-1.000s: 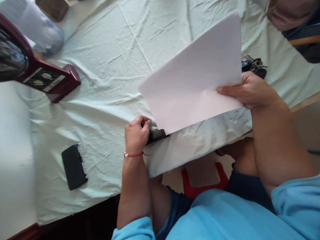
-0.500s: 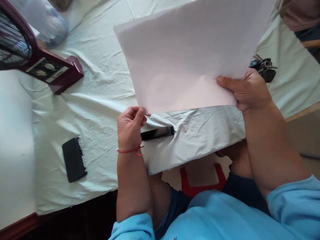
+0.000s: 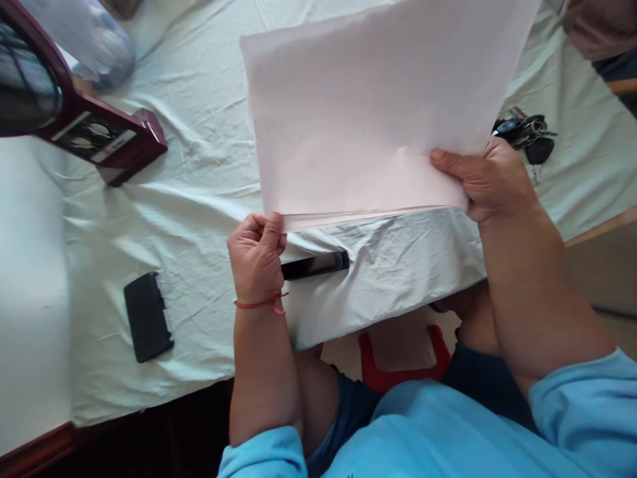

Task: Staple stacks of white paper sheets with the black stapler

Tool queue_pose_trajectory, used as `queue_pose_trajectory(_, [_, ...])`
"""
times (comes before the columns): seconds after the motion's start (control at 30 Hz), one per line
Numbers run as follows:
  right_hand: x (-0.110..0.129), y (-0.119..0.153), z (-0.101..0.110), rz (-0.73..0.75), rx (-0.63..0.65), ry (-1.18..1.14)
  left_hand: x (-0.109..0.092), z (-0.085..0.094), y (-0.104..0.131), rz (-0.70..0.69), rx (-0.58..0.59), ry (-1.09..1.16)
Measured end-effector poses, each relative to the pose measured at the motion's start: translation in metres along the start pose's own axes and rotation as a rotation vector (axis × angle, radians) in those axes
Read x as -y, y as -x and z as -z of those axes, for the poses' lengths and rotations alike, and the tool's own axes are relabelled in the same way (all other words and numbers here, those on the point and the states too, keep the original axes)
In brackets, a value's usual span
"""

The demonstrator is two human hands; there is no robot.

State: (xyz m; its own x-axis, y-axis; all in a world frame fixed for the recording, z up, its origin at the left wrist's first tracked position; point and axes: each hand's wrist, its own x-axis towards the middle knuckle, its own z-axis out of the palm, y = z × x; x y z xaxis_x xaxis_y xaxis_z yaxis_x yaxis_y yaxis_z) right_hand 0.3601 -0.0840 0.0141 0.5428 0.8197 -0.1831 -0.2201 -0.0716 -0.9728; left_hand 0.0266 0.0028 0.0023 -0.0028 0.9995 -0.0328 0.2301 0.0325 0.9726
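Note:
Several sheets of white paper [image 3: 368,119] are held up above the cloth-covered table, their lower edges slightly fanned apart. At the lower left corner, my left hand [image 3: 256,255] pinches the paper between thumb and bent fingers. My right hand [image 3: 492,176] grips the lower right side, thumb on top and fingers hidden beneath. A black phone-like object [image 3: 316,265] lies on the cloth below the paper, its left end hidden behind my left hand. A bunch of keys [image 3: 530,133] rests just beyond my right hand, partly covered by the paper.
A pale cloth [image 3: 199,265] covers the table. On the left are a dark red framed mirror on a stand [image 3: 119,146] and a black flat case [image 3: 148,317]. A clear plastic bag [image 3: 107,53] sits at the back left. Below the table edge is a red stool [image 3: 398,378].
The paper's left side has shifted right and its lower edges now show as separate layers. My left hand has moved slightly left and down. More of the keys is visible.

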Motion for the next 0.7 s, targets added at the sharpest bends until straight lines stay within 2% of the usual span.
queue_pose_trajectory(0.1, [-0.001,0.001,0.0,-0.004,0.002,-0.026,0.0,0.001,0.001,0.0,-0.021,-0.022])
queue_pose_trajectory(0.27, [-0.003,0.0,0.0,-0.004,0.012,-0.035,0.0,-0.001,0.0,-0.013,-0.023,0.064])
queue_pose_trajectory(0.47, [0.0,0.001,-0.001,-0.02,0.016,-0.023,0.003,0.002,-0.001,0.0,-0.046,-0.045])
queue_pose_trajectory(0.7, [-0.012,-0.006,0.005,0.061,0.078,-0.08,0.011,-0.007,-0.003,-0.052,-0.121,0.265])
